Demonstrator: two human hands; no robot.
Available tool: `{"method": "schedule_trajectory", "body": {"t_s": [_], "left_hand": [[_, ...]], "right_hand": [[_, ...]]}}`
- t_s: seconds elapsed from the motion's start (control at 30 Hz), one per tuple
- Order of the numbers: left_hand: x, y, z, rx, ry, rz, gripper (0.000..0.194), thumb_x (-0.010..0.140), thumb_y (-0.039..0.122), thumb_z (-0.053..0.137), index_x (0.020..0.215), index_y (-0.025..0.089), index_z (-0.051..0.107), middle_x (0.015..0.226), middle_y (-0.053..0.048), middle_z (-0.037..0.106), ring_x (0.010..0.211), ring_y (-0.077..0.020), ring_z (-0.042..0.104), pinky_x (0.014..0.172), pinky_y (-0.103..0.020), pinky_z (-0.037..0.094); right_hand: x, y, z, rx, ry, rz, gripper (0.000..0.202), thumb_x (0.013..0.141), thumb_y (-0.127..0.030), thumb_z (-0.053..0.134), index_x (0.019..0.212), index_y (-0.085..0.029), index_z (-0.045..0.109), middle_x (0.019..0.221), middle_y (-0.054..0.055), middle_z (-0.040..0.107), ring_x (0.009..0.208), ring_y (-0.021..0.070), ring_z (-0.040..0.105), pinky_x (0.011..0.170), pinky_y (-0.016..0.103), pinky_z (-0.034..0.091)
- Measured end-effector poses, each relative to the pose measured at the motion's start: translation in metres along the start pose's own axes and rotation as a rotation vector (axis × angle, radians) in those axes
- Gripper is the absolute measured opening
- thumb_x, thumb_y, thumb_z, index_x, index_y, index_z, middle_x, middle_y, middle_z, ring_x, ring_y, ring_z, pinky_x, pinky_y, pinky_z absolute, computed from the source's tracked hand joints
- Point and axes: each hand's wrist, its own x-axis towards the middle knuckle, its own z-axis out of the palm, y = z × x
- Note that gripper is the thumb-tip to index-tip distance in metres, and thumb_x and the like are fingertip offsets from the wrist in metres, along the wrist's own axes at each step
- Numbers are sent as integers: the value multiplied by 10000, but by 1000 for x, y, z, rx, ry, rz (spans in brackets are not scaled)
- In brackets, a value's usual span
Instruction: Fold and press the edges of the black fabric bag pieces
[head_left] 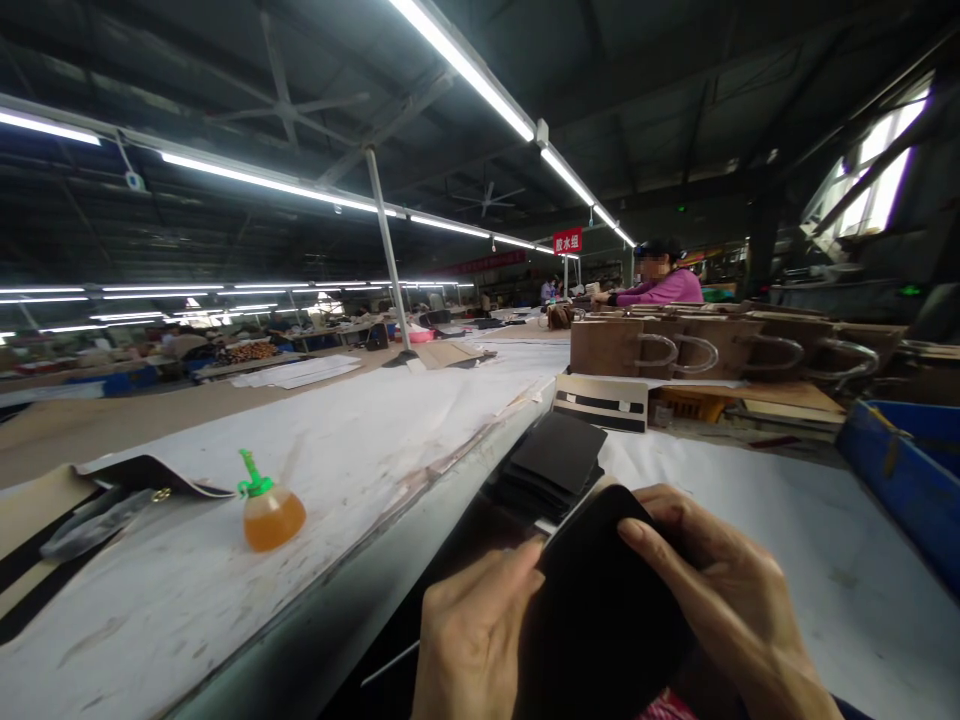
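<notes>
Between my two hands is a black sheet-like piece [600,600] with a rounded corner, held up close to me and tilted. My left hand [476,630] pinches its left edge, where a pale strip shows near the fingertips. On the opposite side, my right hand [720,580] grips the upper right edge, thumb on the near face and fingers behind. Just beyond the piece lies a stack of black panels [559,455]. Behind that stack is a cream panel with black strips [600,403].
Brown bags with clear loop handles [611,348] stand in a row at the back right. A blue bin [911,480] is at far right. On the white-covered table [360,430] sits a bottle of amber liquid [274,520]. A person in purple [664,288] works farther back.
</notes>
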Motion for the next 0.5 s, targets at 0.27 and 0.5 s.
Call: {"method": "schedule_trajectory", "body": {"t_s": [0.27, 0.5], "left_hand": [[0, 7, 16, -40, 216, -117, 318, 923, 38, 581, 1091, 268, 722, 741, 55, 687, 634, -52, 656, 671, -115, 551], [-5, 16, 13, -14, 290, -184, 326, 886, 69, 651, 1037, 331, 774, 768, 92, 757, 677, -76, 734, 651, -103, 555]], "right_hand": [[1, 3, 1, 12, -38, -162, 198, 917, -334, 698, 750, -233, 664, 800, -18, 713, 697, 125, 668, 646, 182, 511], [-1, -6, 2, 96, 26, -216, 193, 916, -268, 693, 740, -234, 622, 822, -30, 701, 724, 102, 668, 660, 152, 513]]}}
